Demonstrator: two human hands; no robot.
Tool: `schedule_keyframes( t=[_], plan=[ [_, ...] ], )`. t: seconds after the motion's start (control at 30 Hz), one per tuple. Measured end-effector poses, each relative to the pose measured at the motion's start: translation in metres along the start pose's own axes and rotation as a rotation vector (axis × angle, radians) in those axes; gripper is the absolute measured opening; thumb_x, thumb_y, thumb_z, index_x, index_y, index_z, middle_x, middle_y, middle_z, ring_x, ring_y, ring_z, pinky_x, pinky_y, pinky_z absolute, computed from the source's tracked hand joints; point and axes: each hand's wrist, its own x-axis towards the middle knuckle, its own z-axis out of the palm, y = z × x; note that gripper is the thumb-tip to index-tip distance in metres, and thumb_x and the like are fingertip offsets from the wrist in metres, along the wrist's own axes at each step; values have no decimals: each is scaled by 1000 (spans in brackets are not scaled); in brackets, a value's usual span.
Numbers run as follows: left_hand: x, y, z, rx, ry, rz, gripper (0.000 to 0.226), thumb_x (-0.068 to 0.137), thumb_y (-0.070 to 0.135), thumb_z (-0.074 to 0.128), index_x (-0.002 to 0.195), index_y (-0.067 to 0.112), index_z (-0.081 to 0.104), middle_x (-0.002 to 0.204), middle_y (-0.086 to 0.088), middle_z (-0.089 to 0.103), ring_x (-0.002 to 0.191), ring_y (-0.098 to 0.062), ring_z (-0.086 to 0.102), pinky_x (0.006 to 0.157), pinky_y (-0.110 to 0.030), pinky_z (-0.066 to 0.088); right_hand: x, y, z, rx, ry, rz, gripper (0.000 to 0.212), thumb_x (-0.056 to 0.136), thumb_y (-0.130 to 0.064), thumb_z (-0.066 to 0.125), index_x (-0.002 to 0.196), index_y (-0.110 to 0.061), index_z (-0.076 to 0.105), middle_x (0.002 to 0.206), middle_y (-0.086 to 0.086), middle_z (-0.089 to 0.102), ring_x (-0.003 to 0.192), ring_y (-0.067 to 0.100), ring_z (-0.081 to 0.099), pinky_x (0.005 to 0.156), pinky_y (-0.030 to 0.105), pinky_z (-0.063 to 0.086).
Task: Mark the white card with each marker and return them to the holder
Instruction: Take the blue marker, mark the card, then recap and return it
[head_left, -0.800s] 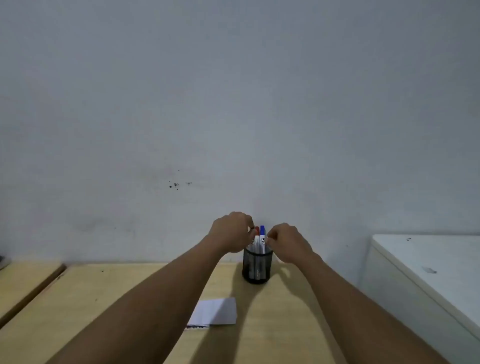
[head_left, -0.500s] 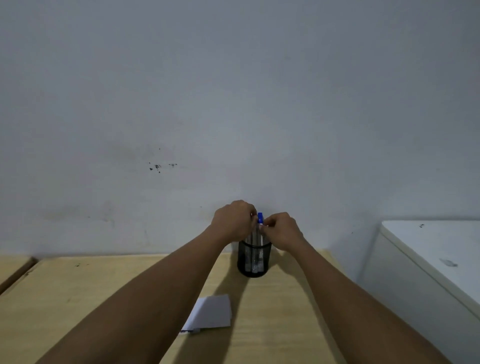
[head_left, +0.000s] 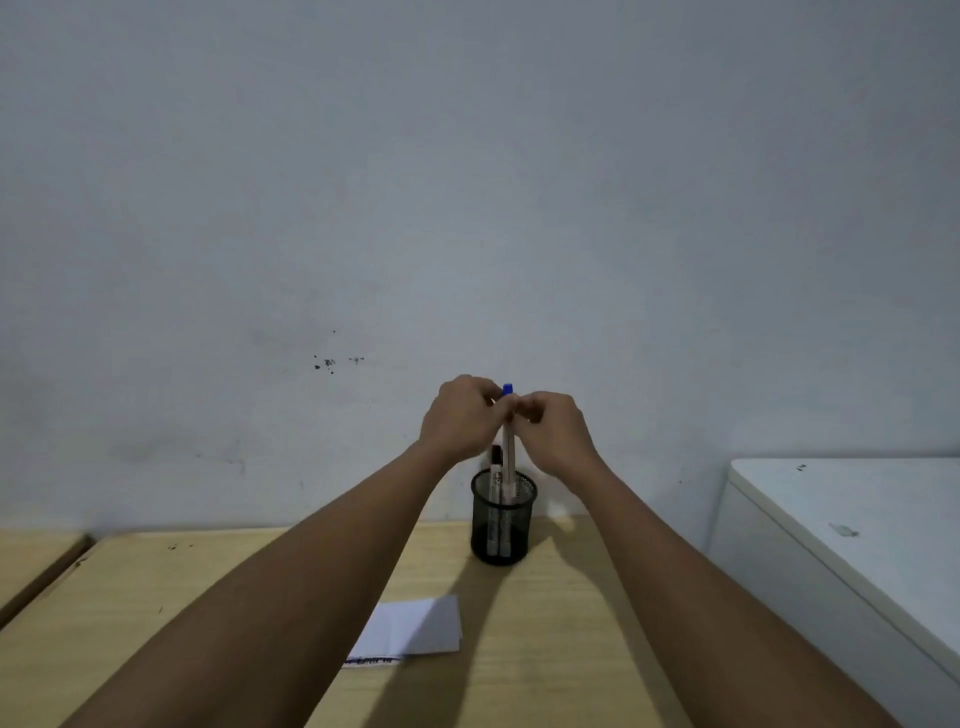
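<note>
Markers first: your left hand (head_left: 460, 421) and your right hand (head_left: 553, 431) are both pinched shut on the blue-capped marker (head_left: 508, 441), fingertips meeting near its top just under the cap; the marker stands upright with its lower end still inside the black mesh holder (head_left: 503, 519), most of its pale barrel raised above the rim; a second marker with a dark cap (head_left: 496, 470) stands in the holder just to its left, untouched by either hand; the holder sits at the far edge of the wooden table (head_left: 545, 649), close to the grey wall (head_left: 467, 182); both of your forearms reach forward over the table from the near edge; nearer you, the white card (head_left: 415, 626) lies flat on the table, partly hidden by your left forearm, with a dark scribbled line along its near edge; a white cabinet (head_left: 857, 519) stands just beside the table on your right.
</note>
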Motion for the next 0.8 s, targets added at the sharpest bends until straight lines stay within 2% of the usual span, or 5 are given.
schedule_keyframes(
  t=[0.17,0.37,0.6,0.67,0.8],
  plan=[
    [-21,29,-62,-210,102,-23,32,92,34,65,85,5,77,81,-13,73,75,-21,65,68,-31,49,-24,-47,-15,151,-141,-82,23,99,-15,57,98,0,75,94,10,75,88,21,67,81,31,52],
    [-53,36,-118,-532,155,-113,29,88,22,74,110,3,75,108,-7,74,105,-16,66,80,-22,47,-53,-95,-4,214,-173,-162,16,93,-16,68,102,-5,77,98,7,79,96,24,75,92,37,55],
    [-79,20,-151,-520,170,-152,26,88,22,74,108,4,76,110,-8,74,109,-17,65,87,-28,45,-73,-118,22,173,-134,-177,15,81,-26,82,86,-13,78,85,3,79,86,20,75,74,31,56],
    [-80,10,-151,-504,164,-176,24,88,23,74,105,5,77,110,-9,75,111,-19,65,88,-30,46,-77,-118,31,185,-131,-173,16,80,-26,84,84,-12,77,81,2,77,81,19,75,63,24,48],
    [-81,-5,-141,-414,177,-229,13,86,34,73,86,22,79,97,1,77,103,-18,67,99,-46,49,-83,-116,48,171,-86,-123,21,76,-27,87,81,-8,78,77,5,77,74,20,74,58,25,49]
  ],
)
